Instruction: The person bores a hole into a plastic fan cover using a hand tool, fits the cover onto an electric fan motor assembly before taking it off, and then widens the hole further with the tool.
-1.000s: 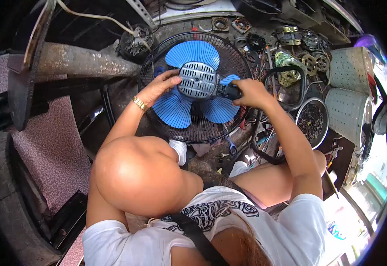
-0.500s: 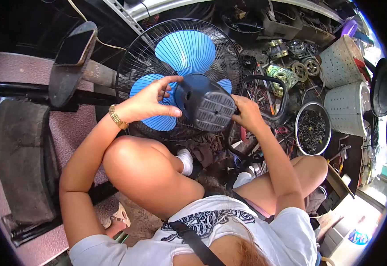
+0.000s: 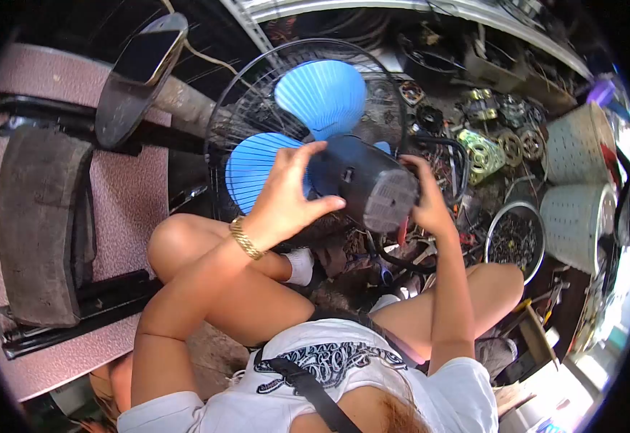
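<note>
A fan head with a dark motor housing [image 3: 354, 177] stands tilted in front of me, its vented rear end turned toward me. Beyond the housing are blue blades [image 3: 322, 94] inside a round black wire cage [image 3: 217, 119]. My left hand [image 3: 289, 191] is at the left side of the housing, thumb and fingers spread wide apart. On the right side, my right hand [image 3: 430, 198] is wrapped round the housing's edge near its rear end. Part of its grip is hidden behind the housing.
A phone [image 3: 142, 56] lies on a dark oval plate [image 3: 124, 112] at the upper left. To the right are metal parts [image 3: 481, 153], a bowl of small pieces [image 3: 514, 242] and perforated baskets [image 3: 578, 224]. A worn dark pad [image 3: 44, 224] is at the left.
The fan head has tilted, so its housing now leans toward the lower right. My left hand has left its hold and opened beside the housing; my right hand has moved along with it.
</note>
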Motion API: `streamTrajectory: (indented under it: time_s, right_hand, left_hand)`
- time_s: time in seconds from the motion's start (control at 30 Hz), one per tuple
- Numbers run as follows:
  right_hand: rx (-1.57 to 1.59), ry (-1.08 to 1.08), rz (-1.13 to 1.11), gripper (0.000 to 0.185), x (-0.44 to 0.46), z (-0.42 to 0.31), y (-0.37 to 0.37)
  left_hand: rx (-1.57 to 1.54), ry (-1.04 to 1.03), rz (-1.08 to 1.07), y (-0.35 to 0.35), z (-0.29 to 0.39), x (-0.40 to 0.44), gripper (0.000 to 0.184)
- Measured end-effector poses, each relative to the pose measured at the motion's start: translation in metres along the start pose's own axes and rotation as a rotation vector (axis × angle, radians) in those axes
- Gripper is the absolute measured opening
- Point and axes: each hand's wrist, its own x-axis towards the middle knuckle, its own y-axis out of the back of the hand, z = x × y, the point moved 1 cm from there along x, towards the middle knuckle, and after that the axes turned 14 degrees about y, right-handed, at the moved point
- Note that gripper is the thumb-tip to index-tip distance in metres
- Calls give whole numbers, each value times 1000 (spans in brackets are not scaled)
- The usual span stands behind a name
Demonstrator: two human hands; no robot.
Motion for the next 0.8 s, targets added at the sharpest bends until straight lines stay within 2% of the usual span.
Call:
streamTrajectory:
  time_s: [0.1,0.13,0.17,0.23,0.27,0.4,0.5,0.8]
  right_hand:
    - [528,32,289,99,5,-43,14]
    - [475,24,289,115,6,-57,14]
    - [469,18,274,115,5,-62,13]
    - [-13,262,64,128,8,-73,11]
    - [-164,332,43,131,14,-82,6]
    - [-268,327,142,116,12,-86,-10]
    - [-333,374,116,107,13,-87,-11]
    - [-320,429,216,105,13,-74,-13]
  left_hand:
    - [1,20,13,-2,7,0,86]
    - [-14,30,17,-3,9,0,86]
    - [0,20,27,-3,10,0,86]
    - [2,18,42,-2,14,1,87]
    - [-15,21,33,-1,16,0,84]
    - [-36,19,43,-4,13,-2,80]
    - [-23,20,54,-6,10,-3,79]
    - [69,25,123,-14,10,-1,75]
